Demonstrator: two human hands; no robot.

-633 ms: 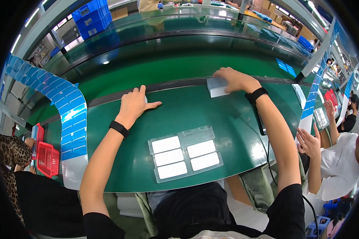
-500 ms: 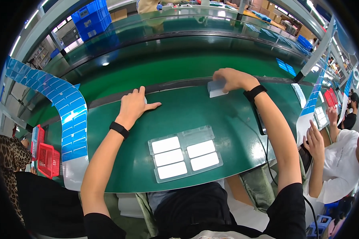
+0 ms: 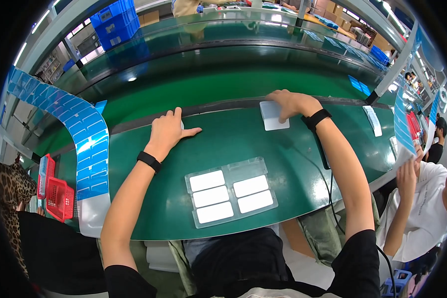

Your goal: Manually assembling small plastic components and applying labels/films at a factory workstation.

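Left hand [image 3: 167, 131]: grip wide. Right hand [image 3: 294, 104], over a pale stack [image 3: 276, 124]: grip not determinable. A part-filled tray [image 3: 245, 168] occupies the bench [image 3: 154, 213], blue strip [image 3: 92, 159] and red baskets [image 3: 59, 182] leftward.

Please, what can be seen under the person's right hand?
Under the right hand is a pale rectangular item, its near edge and left side visible. The thumb and fingers cover some of its right part; what is beneath it is hidden.

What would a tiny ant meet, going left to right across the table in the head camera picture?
Blue-patterned strip → left hand → clear tray → right hand → narrow white piece.
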